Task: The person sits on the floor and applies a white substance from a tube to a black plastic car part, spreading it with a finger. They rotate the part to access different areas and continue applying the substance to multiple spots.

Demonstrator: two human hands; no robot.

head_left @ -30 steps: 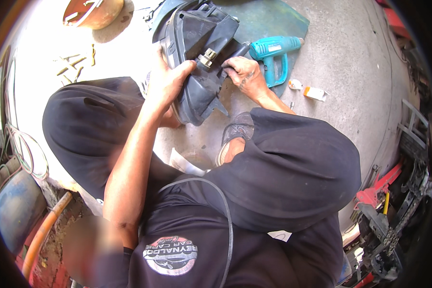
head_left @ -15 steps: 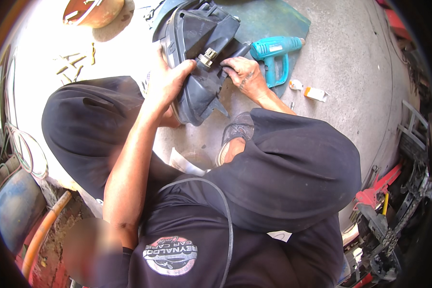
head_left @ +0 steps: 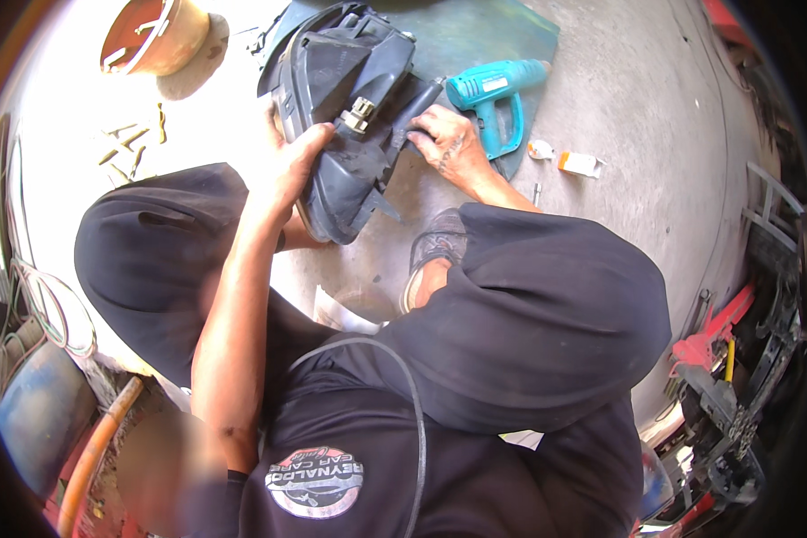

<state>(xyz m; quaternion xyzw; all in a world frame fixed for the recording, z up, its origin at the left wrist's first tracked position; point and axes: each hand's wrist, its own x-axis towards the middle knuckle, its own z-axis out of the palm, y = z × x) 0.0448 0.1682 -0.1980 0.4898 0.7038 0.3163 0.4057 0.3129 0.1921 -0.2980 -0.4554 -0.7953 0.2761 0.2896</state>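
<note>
A black car headlight (head_left: 336,184) is held up before me over the floor, its ribbed back facing me. A pale socket-like fitting (head_left: 359,115) sticks out of its back. My left hand (head_left: 282,170) grips its left side, the thumb pressed on the housing and the other fingers mostly hidden behind it. At the right side, my right hand (head_left: 453,152) has its fingers bent in and the tips pressed against the housing edge. Exactly which part they pinch is hard to make out. Just right of that hand, a teal heat gun (head_left: 484,87) lies on its side.
Beneath the heat gun is a dark green sheet (head_left: 533,45). A small orange-and-white box (head_left: 581,164) and a white round piece (head_left: 540,150) lie nearby. Several screwdriver-like tools (head_left: 134,137) and a rusty round pot (head_left: 148,40) are left. Metal parts (head_left: 735,412) crowd the right edge.
The whole view has shifted slightly, so most things sit further left. My left hand keeps its grip on the headlight; the right fingers have moved slightly along its edge.
</note>
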